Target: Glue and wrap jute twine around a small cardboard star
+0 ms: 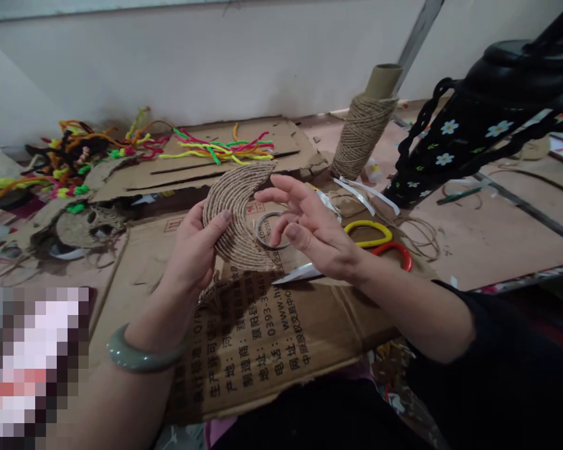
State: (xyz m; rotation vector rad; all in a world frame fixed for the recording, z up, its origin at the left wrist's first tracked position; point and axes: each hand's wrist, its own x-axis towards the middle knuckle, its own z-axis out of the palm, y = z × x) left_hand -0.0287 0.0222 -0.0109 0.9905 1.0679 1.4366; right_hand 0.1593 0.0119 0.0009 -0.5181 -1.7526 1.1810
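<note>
A crescent of twine rows (229,219) is gripped at its left edge by my left hand (199,244), thumb on top and fingers behind. My right hand (309,228) hovers by the crescent's inner curve with fingers apart and nothing between them. Below it a grey ring, perhaps a roll of tape (265,231), shows partly behind the fingers. Scissors with yellow and red handles (370,234) lie under my right hand and wrist, their blades pointing left. All this is above a printed cardboard sheet (141,262).
Behind stands a twine spool (366,134), with a black flowered bottle (450,137) to its right. Colourful pipe cleaners (220,149) lie on cardboard at the back. A twine-covered piece (82,225) sits at left. White strips (356,194) lie near the spool.
</note>
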